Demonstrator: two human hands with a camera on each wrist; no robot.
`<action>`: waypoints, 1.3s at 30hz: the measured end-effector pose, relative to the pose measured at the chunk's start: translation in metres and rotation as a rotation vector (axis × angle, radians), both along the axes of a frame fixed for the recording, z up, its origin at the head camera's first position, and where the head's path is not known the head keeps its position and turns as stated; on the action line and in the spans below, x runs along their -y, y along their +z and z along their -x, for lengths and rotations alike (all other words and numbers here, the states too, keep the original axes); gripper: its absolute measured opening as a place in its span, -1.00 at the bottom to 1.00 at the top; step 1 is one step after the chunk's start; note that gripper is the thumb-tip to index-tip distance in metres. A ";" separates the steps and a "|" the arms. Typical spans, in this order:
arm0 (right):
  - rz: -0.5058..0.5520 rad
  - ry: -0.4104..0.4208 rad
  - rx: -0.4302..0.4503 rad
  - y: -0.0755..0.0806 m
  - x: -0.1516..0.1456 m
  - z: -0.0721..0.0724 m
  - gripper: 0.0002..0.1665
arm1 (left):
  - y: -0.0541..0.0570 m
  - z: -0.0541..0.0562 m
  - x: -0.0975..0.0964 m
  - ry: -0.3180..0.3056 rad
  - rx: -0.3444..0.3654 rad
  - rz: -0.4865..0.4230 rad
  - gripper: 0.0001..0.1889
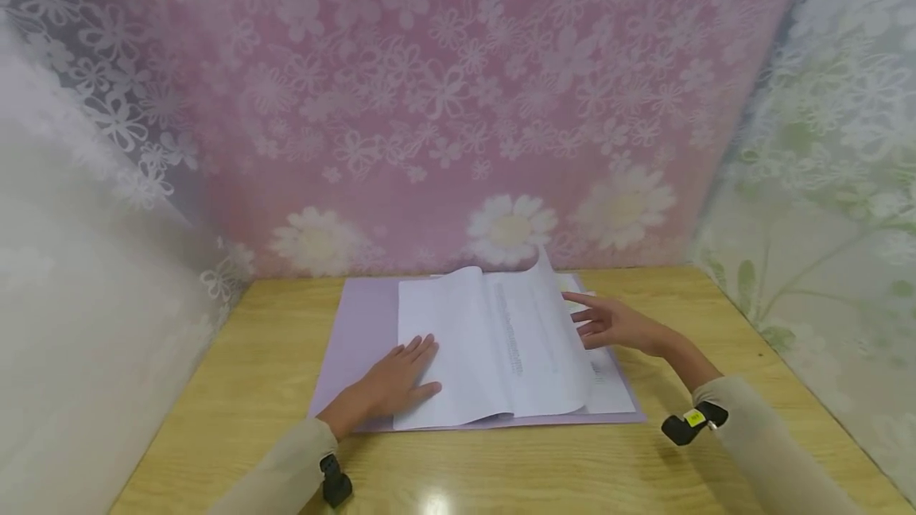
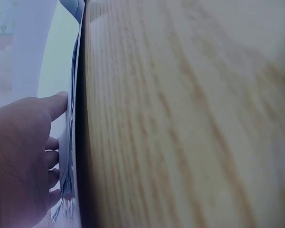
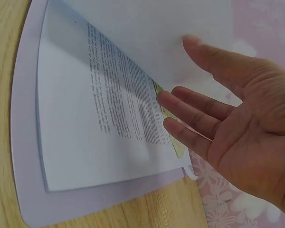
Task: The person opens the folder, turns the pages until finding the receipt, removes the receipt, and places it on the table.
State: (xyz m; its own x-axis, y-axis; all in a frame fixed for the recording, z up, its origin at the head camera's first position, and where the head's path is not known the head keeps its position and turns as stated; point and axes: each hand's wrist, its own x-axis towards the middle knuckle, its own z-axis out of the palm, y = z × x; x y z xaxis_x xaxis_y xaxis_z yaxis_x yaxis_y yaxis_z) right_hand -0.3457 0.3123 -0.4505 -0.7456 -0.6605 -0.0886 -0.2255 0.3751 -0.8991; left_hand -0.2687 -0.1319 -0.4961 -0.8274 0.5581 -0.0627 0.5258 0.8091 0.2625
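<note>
An open lilac folder point(image 1: 366, 304) lies on the table with white paper sheets in it. My left hand point(image 1: 393, 381) rests on the left-hand page point(image 1: 444, 316), fingers spread; in the left wrist view, that hand point(image 2: 19, 152) lies beside the stacked page edges. A sheet with faint print point(image 1: 533, 340) stands partly lifted and curved over the right side. At its outer edge is my right hand point(image 1: 619, 326), fingers extended and apart. The right wrist view has this hand point(image 3: 256, 118) close to the raised sheet point(image 3: 142, 23), above a printed page point(image 3: 118, 95). Whether its thumb touches the sheet, I cannot tell.
The wooden table point(image 1: 429, 467) extends around the folder. A pink flowered wall point(image 1: 444, 141) rises behind its back edge, with pale walls at left and right. Each sleeve has a black wrist device; the right one point(image 1: 690, 422) carries a yellow label.
</note>
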 end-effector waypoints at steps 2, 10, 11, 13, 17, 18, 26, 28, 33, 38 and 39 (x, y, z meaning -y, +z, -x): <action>-0.003 0.020 0.000 0.001 0.005 -0.002 0.14 | 0.000 0.002 -0.001 0.002 0.001 0.005 -0.22; -0.002 0.075 -0.073 -0.001 0.029 -0.009 0.22 | 0.001 0.001 -0.001 0.023 0.039 -0.004 -0.21; -0.006 0.077 -0.081 -0.001 0.032 -0.011 0.23 | 0.000 0.001 -0.001 0.022 0.036 -0.005 -0.21; -0.014 0.082 -0.090 -0.001 0.037 -0.013 0.24 | -0.001 0.000 -0.001 0.018 0.036 -0.006 -0.21; -0.033 0.090 -0.124 0.000 0.044 -0.018 0.26 | -0.003 0.000 0.000 0.015 0.042 -0.014 -0.22; -0.031 0.088 -0.134 0.001 0.045 -0.019 0.27 | -0.002 0.000 -0.001 0.016 0.040 -0.015 -0.22; -0.063 0.105 -0.193 0.009 0.056 -0.021 0.28 | 0.000 0.003 -0.001 0.040 0.037 -0.046 -0.22; -0.072 0.115 -0.208 0.011 0.059 -0.022 0.27 | 0.001 0.002 -0.001 0.042 0.039 -0.061 -0.23; -0.105 0.130 -0.237 0.012 0.066 -0.024 0.26 | 0.000 0.004 -0.001 0.046 0.053 -0.112 -0.22; -0.158 0.147 -0.272 0.013 0.074 -0.025 0.24 | -0.002 0.005 0.001 0.065 0.080 -0.173 -0.22; -0.167 0.151 -0.281 0.013 0.076 -0.025 0.24 | -0.003 0.006 0.002 0.067 0.083 -0.192 -0.22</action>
